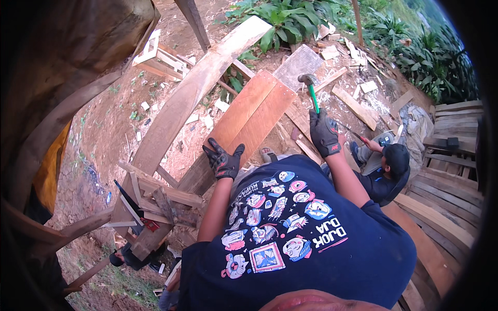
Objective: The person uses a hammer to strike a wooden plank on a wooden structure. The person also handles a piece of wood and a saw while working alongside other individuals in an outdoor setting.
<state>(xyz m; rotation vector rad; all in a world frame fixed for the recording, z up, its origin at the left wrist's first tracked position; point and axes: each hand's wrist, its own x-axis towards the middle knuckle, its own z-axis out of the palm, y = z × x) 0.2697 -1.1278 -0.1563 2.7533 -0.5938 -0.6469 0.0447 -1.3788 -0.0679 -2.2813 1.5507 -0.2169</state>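
My right hand, in a dark work glove, is wrapped round the handle of a claw hammer. The hammer has a green shaft, and its metal head is raised near the panel's far right corner. Fingers spread, my gloved left hand lies on the near left part of a reddish-brown wooden panel. A lengthwise seam runs down this panel. It rests on a longer, greyer plank that shows beyond its far end.
A long curved plank slants along the left. Scrap wood and shavings litter the ground at far right. Close on my right, a person holds a red-handled tool. A wooden stand and another person are at lower left; stacked boards lie right.
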